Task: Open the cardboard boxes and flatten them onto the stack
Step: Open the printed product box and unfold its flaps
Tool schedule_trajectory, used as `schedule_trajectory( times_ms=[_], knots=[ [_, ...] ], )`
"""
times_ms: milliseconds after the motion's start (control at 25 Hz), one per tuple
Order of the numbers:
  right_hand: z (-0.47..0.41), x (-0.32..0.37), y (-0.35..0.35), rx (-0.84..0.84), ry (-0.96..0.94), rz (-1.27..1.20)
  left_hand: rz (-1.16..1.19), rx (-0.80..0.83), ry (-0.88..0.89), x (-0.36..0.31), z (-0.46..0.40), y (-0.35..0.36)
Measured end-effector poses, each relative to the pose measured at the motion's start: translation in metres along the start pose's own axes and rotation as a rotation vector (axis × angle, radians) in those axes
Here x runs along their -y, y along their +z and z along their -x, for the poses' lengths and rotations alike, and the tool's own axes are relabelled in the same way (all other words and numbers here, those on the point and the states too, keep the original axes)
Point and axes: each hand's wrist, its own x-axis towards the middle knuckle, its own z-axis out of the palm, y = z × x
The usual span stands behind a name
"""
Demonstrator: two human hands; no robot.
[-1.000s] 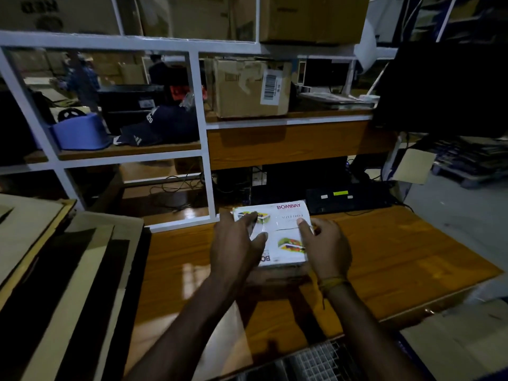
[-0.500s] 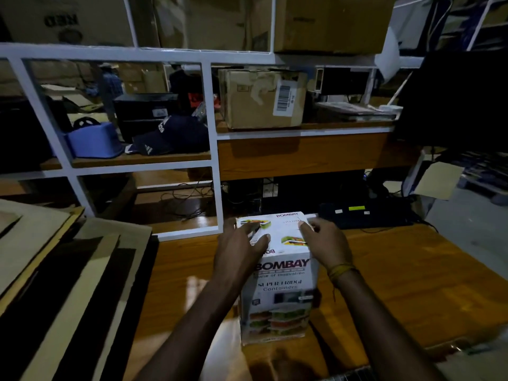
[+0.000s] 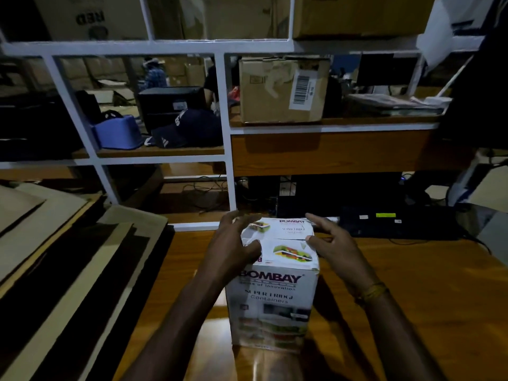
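Now standing upright on the wooden tabletop (image 3: pixel 412 276) instead of lying flat like a second ago: the white BOMBAY box (image 3: pixel 275 292), closed top flaps facing up, printed front facing the camera. Both hands loosening off the top since half a second back. Left hand (image 3: pixel 233 248) hovering at the box's top left edge, fingers (image 3: pixel 236 218) spread and lightly curled, thumb touching the flap, gripping nothing. Right hand (image 3: pixel 332 246) sitting just beside the top right edge, fingers relaxed and apart, holding nothing. Flattened cardboard stack (image 3: pixel 55 270) lying off to the left, well apart from the box.
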Motion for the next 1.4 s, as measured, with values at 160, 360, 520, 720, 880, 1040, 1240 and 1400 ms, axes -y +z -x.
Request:
schedule_trajectory(
  times_ms=[160, 360, 520, 720, 880, 1040, 1240, 1400],
  knots=[
    [-0.006, -0.003, -0.009, 0.07, -0.098, 0.074, -0.009, -0.082, -0.011, 0.001, 0.0, 0.007],
    [-0.024, 0.016, -0.025, 0.287, -0.161, 0.401, -0.182, 0.025, -0.005, -0.009, -0.006, 0.004],
    [-0.033, 0.03, -0.023, 0.258, -0.315, 0.577, -0.288, 0.056, 0.043, -0.02, -0.018, -0.005],
    [-0.037, 0.027, -0.015, 0.023, -0.551, 0.574, -0.39, -0.21, 0.13, -0.029, -0.017, 0.006],
    [-0.037, 0.028, 0.008, -0.229, -0.561, 0.566, -0.455, -0.388, 0.218, -0.023, -0.012, 0.017],
    [-0.031, 0.033, 0.026, -0.338, -0.554, 0.574, -0.45, -0.257, 0.228, -0.021, -0.019, 0.013],
    [-0.03, 0.035, 0.033, -0.178, -0.457, 0.68, -0.334, -0.18, 0.184, -0.013, -0.023, 0.011],
    [-0.028, 0.04, 0.034, 0.095, -0.293, 0.835, -0.32, -0.041, 0.123, -0.01, -0.03, 0.008]
  ],
)
